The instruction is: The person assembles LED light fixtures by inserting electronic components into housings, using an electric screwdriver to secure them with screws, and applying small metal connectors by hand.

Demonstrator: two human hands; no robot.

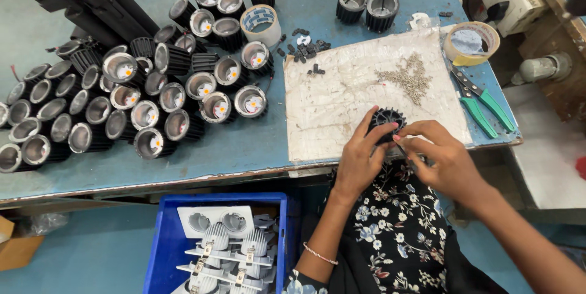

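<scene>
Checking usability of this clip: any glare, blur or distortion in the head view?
Head view: even, soft light with faint shadows; small glints on the reflectors of the black lamp housings; table edges bow from the wide lens; left hand and right hand on the black finned part look sharp, no motion blur.

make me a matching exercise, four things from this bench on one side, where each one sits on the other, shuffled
Things
1 black finned housing
2 green-handled pliers
3 pile of small screws
4 blue crate

Places
A under the table's front edge
B on the white sheet, loose
C between the left hand and right hand
D right end of the table, below a tape roll

Pairs: 1-C, 2-D, 3-B, 4-A
</scene>
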